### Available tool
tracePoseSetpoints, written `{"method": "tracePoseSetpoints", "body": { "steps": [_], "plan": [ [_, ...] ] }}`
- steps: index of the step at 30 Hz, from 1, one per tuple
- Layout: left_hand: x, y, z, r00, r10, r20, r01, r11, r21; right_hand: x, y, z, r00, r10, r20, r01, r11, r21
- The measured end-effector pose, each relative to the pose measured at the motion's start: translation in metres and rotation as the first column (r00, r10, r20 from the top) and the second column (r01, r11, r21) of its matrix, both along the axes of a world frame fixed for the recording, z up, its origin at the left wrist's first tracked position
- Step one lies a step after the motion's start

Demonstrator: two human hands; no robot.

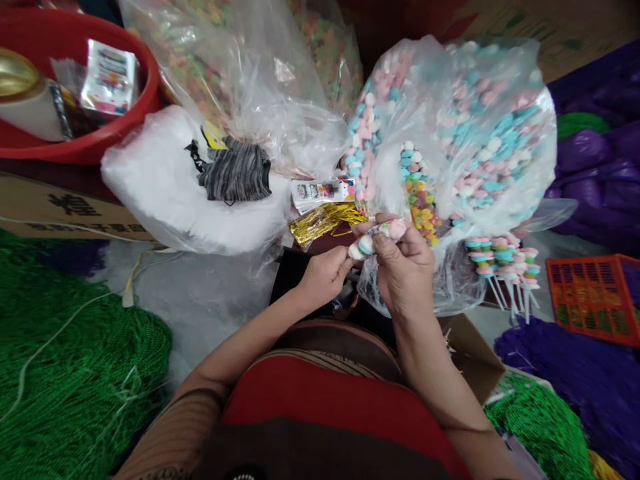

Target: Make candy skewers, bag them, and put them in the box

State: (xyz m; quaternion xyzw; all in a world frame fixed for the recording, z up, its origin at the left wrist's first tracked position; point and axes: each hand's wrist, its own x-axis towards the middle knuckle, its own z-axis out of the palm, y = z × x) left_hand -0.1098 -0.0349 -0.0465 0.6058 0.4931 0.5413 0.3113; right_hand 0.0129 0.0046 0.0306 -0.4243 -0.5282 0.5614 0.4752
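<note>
My right hand [406, 267] is closed around a short skewer of pastel marshmallow candies [381, 235], pink, white and blue. My left hand [326, 273] pinches the white end piece of that same skewer from the left. Both hands sit just in front of a large clear plastic bag [475, 127] full of pink, blue and white candies. A strip of multicoloured gummy pieces [423, 200] hangs inside the bag right above my right hand. A bundle of gold twist ties [325, 220] lies just left of the candy.
Finished candy skewers on white sticks [503, 263] lie at the right. An orange plastic basket [595, 300] stands beyond them. A red tub [75, 87] sits at top left, beside white and clear bags [175, 180]. Green netting [65, 373] and purple netting [590, 380] flank me.
</note>
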Motion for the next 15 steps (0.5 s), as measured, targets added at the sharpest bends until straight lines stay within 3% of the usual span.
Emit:
{"method": "tracePoseSetpoints", "body": {
  "steps": [4, 7, 12, 15],
  "plan": [
    [-0.003, -0.004, 0.003, 0.986, -0.057, 0.155, 0.08, 0.986, -0.145, 0.0, -0.002, -0.005, 0.99, 0.136, -0.034, -0.138, 0.989, -0.051],
    [-0.006, -0.003, 0.004, 0.95, -0.135, 0.282, 0.179, 0.975, -0.134, -0.002, -0.005, -0.012, 0.968, 0.249, -0.02, -0.25, 0.966, -0.062],
    [-0.007, -0.004, -0.005, 0.97, -0.082, 0.228, 0.093, 0.995, -0.038, -0.005, -0.01, -0.015, 0.951, 0.309, -0.008, -0.309, 0.949, -0.058],
    [-0.009, -0.008, -0.006, 0.952, -0.028, 0.306, 0.075, 0.987, -0.143, 0.002, -0.002, -0.012, 0.938, 0.344, 0.051, -0.341, 0.939, -0.051]
  ]
}}
